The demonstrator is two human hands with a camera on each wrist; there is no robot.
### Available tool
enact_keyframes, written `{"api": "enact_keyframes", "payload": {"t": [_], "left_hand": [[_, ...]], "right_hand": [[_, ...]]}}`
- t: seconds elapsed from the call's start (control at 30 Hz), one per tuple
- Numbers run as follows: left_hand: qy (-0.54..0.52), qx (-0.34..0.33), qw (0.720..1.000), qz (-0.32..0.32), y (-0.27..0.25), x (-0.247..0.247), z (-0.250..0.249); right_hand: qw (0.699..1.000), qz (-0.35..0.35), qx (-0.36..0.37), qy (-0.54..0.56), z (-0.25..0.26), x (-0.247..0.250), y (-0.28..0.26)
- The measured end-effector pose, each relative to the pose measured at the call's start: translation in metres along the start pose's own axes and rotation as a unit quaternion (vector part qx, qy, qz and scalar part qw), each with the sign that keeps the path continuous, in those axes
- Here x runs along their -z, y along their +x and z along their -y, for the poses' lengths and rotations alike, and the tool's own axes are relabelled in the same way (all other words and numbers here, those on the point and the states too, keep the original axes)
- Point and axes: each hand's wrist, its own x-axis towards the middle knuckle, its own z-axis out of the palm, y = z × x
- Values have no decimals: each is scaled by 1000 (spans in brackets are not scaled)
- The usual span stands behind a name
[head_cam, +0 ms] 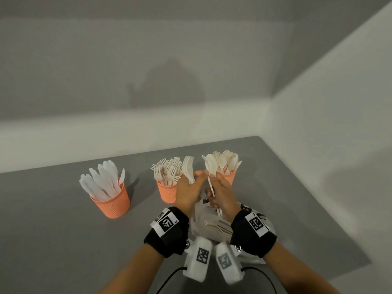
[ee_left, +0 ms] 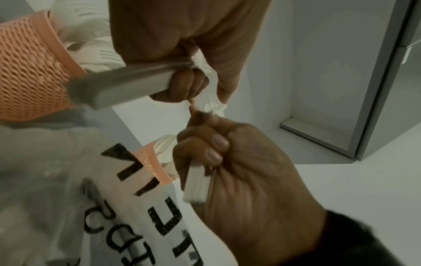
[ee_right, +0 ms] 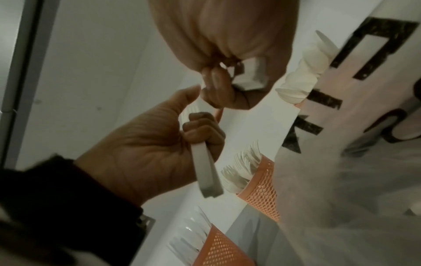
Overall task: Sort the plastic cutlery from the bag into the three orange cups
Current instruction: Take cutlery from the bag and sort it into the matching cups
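Note:
Three orange cups stand in a row on the grey table: knives in the left cup (head_cam: 111, 203), forks in the middle cup (head_cam: 167, 192), spoons in the right cup (head_cam: 230, 178). My left hand (head_cam: 191, 185) grips a small bundle of white forks (head_cam: 188, 168) by the handles, tines up, beside the fork cup. Right next to it, my right hand (head_cam: 219, 192) grips white spoons (head_cam: 210, 166) in front of the spoon cup. In the left wrist view the right hand (ee_left: 227, 153) is curled round the spoon handles (ee_left: 196, 185). The printed white bag (head_cam: 212, 227) lies under both wrists with cutlery inside.
White walls close the table at the back and right, meeting in a corner behind the spoon cup. The grey table (head_cam: 53, 240) extends left of the knife cup. Black cables run from the wrist cameras at the near edge.

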Motion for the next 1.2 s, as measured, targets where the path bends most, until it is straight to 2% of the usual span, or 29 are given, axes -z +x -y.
{"api": "enact_keyframes", "payload": {"t": [0.13,0.27,0.37,0.47,0.57,0.63,0.73,0.87,1.0,1.1,1.2], "left_hand": [[-18,-15,1000,-15,-5,-5,5],[-35,-9,998,-49,-1,-7,11],[-55,25,997,-56,7,-6,16],[-135,91,985,-55,9,-2,10],[-200,153,963,-97,19,11,5],[-212,160,959,-100,26,24,2],[-149,109,979,-88,27,41,-2],[-60,52,991,-112,36,66,1],[-91,3,985,-145,55,83,-10],[-6,-84,982,-170,71,86,-20],[71,-150,974,-152,85,86,-17]], "right_hand": [[997,-32,51,-49,-5,-6,0],[977,-92,123,-148,-19,-8,4],[975,-102,126,-151,-21,-8,5],[981,-70,119,-139,-17,-7,2],[987,-70,78,-125,-18,2,10],[989,-85,55,-108,-15,12,19],[994,-86,43,-46,3,28,29],[992,-73,88,-61,31,45,41],[989,-83,115,-42,57,55,58],[987,-98,124,-10,65,59,74],[984,-107,143,-28,60,59,86]]}}
